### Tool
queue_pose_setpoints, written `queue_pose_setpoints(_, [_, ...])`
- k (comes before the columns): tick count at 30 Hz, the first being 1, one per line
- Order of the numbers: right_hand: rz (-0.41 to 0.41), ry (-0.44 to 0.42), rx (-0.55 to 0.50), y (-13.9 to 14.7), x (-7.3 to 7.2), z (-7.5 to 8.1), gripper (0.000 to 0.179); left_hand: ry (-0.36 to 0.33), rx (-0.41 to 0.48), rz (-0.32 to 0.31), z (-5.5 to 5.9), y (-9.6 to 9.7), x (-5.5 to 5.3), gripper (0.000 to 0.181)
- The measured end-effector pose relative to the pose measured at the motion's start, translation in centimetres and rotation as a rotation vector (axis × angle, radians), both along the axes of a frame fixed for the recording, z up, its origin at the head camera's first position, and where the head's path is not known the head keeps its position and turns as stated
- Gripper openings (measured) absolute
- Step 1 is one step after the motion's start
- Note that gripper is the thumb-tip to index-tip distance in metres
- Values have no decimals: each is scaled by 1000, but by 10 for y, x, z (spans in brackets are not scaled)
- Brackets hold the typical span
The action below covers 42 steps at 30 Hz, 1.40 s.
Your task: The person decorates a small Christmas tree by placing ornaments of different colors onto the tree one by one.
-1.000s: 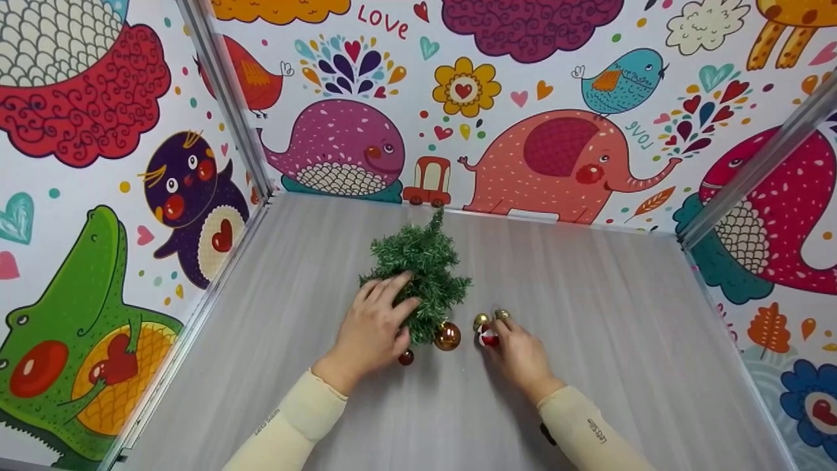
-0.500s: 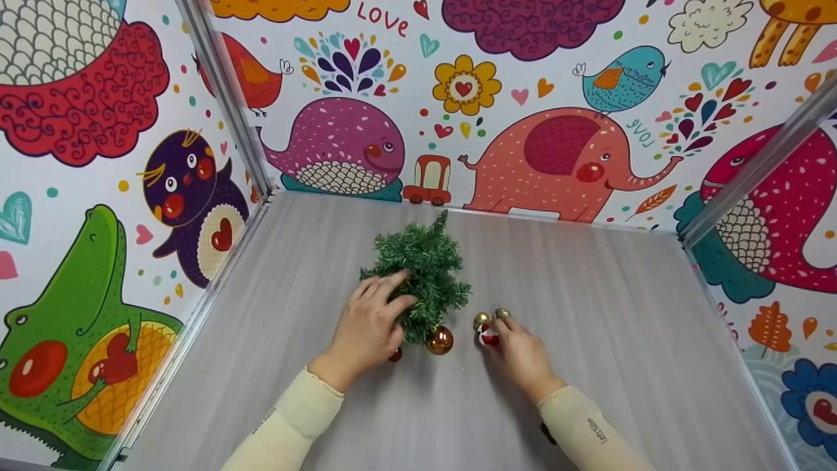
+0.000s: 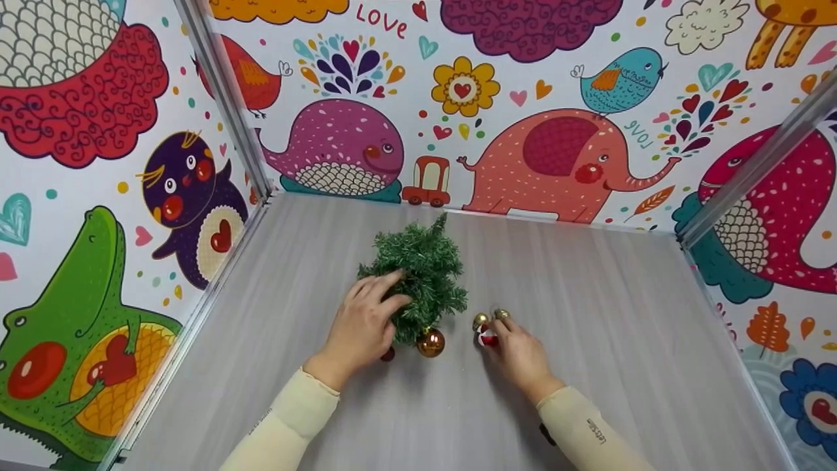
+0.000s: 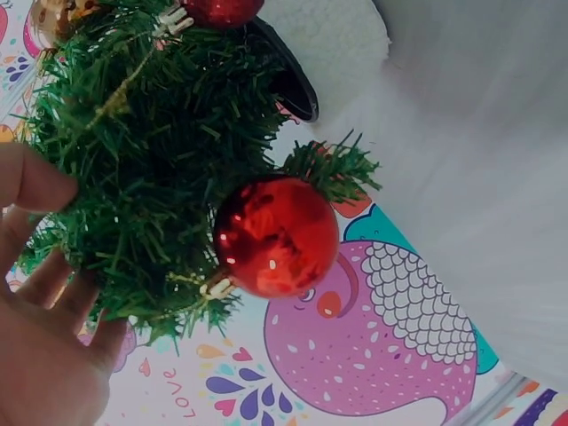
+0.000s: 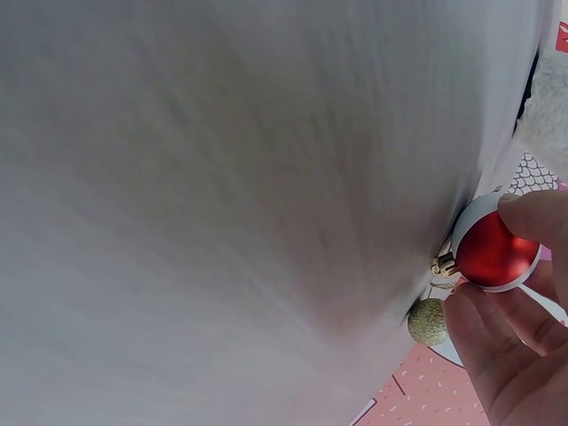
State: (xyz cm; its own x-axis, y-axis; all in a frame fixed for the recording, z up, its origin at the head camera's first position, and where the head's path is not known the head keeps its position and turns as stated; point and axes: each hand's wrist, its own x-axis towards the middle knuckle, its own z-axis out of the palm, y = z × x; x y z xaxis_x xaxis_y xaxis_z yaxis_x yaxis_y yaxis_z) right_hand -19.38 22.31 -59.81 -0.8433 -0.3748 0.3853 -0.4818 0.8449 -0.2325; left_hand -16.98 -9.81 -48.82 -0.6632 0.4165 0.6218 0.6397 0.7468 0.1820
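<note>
A small green Christmas tree (image 3: 428, 261) stands at the middle of the table. My left hand (image 3: 359, 327) grips its left side, thumb and fingers around the foliage. From the low branches hang an amber bauble (image 3: 431, 343) and a dark red bauble (image 3: 388, 354), partly behind the hand. The left wrist view shows a shiny red bauble (image 4: 277, 235) and a red glitter bauble (image 4: 222, 9) among the branches. To the right of the tree, my right hand (image 3: 523, 360) pinches a red and white bauble (image 5: 497, 253) with a gold cap, down at the tabletop.
Two small gold baubles (image 3: 480, 320) lie by my right fingertips, one of them a glittery gold bauble (image 5: 429, 321) in the right wrist view. Printed cartoon panels (image 3: 556, 170) enclose the grey wood-grain table (image 3: 588, 281) at the back and sides.
The tree has turned a little, its amber bauble swinging to the left and slightly nearer. My left hand has shifted slightly left with it. The right hand has stayed in place.
</note>
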Motion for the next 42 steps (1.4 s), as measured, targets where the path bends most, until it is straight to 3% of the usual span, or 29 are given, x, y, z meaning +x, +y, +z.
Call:
queue_pose_setpoints(26, [-11,18,2,-1,2,-1,44,-12,55,27,1,-14,-4,42])
queue_pose_setpoints(35, [-14,14,-6,-1,1,0,44,-52,39,17,4,-20,-7,43])
queue_pose_setpoints(42, [-12,19,-2,-2,2,1,40,-48,10,53,6,-21,-5,37])
